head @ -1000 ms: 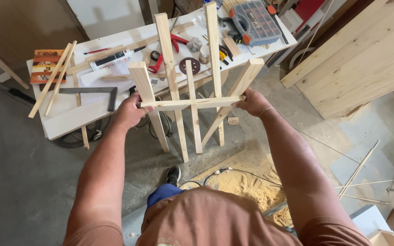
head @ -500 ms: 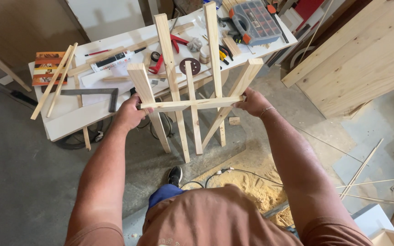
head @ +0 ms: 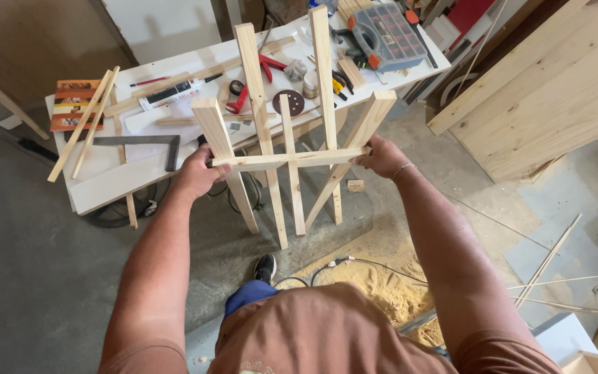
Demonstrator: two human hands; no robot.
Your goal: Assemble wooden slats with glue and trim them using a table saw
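Both hands, left hand (head: 195,173) and right hand (head: 382,156), grip the wooden slat frame (head: 288,159) (held above the cluttered workbench (head: 105,187)).

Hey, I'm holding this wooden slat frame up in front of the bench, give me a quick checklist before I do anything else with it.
1. Both hands on the frame: ok. The left hand and the right hand each grip an end of the thin crosspiece.
2. Slats attached: cannot tell. Five slats cross the wooden slat frame; the joints are too small to judge.
3. Slats parallel: not ok. The outer ones splay.
4. Bench space: not ok. The white bench carries a steel square, loose strips and tools.
5. Footing: not ok. A cable and sawdust lie by the shoe.
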